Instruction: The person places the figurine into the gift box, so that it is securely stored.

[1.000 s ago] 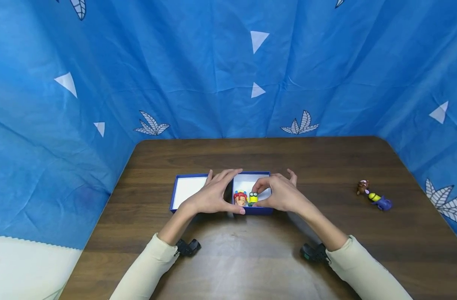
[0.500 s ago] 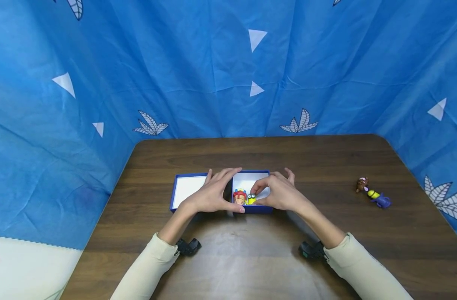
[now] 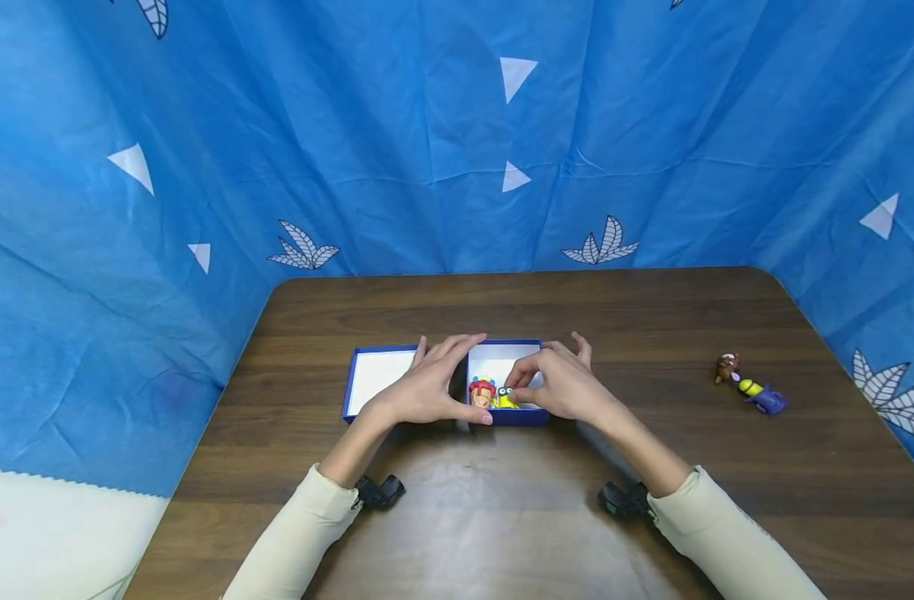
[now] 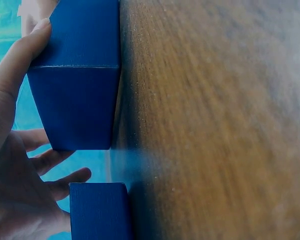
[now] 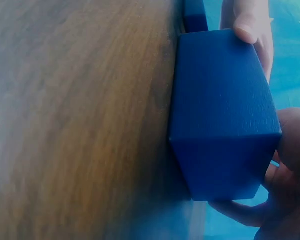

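Head view: two hands work over two blue, white-lined containers on the table (image 3: 636, 325); two figurines lie in one container, and a brown figurine (image 3: 726, 368) and a yellow-and-purple toy (image 3: 762, 397) lie well apart at right, though whether the latter is one piece or two cannot be told. Compared with one second earlier, the yellow figurine (image 3: 505, 399) sits lower in the blue box (image 3: 520, 420), its green lower part now hidden; the left hand (image 3: 422, 393) keeps its place, and the toys at right lie as before. Blue box: it holds the yellow figurine and, just beside it, the red-hatted figurine (image 3: 482, 392), both near the front wall; the left hand grips its left end, thumb on the front wall and fingers toward the far side; the right hand (image 3: 569, 387) pinches the yellow figurine between thumb and forefinger. Blue tray (image 3: 377, 379): its white floor shows at left, the remainder hidden behind the left hand.
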Demonstrator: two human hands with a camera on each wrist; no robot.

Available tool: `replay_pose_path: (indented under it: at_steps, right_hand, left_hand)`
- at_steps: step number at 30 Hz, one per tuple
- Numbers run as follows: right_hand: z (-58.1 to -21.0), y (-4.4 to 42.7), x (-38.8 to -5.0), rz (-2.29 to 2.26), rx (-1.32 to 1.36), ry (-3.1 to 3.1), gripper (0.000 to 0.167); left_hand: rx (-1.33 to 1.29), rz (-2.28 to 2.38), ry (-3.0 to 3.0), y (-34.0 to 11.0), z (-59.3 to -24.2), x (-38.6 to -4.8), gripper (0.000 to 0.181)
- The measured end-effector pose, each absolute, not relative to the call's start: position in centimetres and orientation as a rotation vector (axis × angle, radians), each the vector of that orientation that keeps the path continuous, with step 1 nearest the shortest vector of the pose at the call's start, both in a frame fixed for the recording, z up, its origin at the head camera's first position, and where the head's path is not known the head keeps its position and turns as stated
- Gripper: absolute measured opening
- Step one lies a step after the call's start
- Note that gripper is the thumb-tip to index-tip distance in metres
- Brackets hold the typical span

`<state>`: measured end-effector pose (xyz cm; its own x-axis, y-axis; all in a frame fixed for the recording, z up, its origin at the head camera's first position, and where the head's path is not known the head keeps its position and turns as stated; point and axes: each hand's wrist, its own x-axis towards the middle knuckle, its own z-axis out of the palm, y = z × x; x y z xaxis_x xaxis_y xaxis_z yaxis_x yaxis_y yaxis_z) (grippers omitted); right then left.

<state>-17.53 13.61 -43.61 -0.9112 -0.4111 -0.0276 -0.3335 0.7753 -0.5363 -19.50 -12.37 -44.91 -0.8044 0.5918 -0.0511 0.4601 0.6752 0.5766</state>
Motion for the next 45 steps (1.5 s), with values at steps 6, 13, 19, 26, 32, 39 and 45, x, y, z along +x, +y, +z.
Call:
replay_pose_path:
  at_steps: [6,13,19,26,32,39,45]
  right_hand:
    - [-43.8,13.5,-17.5,-0.825,-0.587,2.846,0.010]
    - [-43.9,13.6,-17.5,-0.856,-0.591,2.821,0.008]
    - [-43.9,14.4,-17.5,-0.902,-0.656,2.808,0.027]
    - [-43.8,16.5,-17.0,-1.059,-0.698,2.813,0.047]
    - [-42.8,20.5,-16.9,-1.131,-0.610,2.815,0.051]
    - [-41.4,26.3,-16.0,-1.200,-0.477,2.865,0.045]
    - [-40.8,30.3,-14.5,-1.181,-0.344,2.888,0.047]
  left_hand:
    - [0.842,0.811,2.653,-12.3,-44.7,-19.5,0.121]
    - [0.844,0.821,2.643,-12.4,-44.7,-19.5,0.121]
    - [0.844,0.819,2.639,-12.4,-44.6,-19.5,0.121]
    - [0.855,0.809,2.641,-12.3,-44.6,-19.6,0.122]
    - [0.859,0.823,2.648,-12.3,-44.9,-19.5,0.123]
    - [0.868,0.822,2.652,-12.3,-45.0,-19.4,0.122]
    - [0.862,0.833,2.649,-12.5,-44.8,-19.4,0.121]
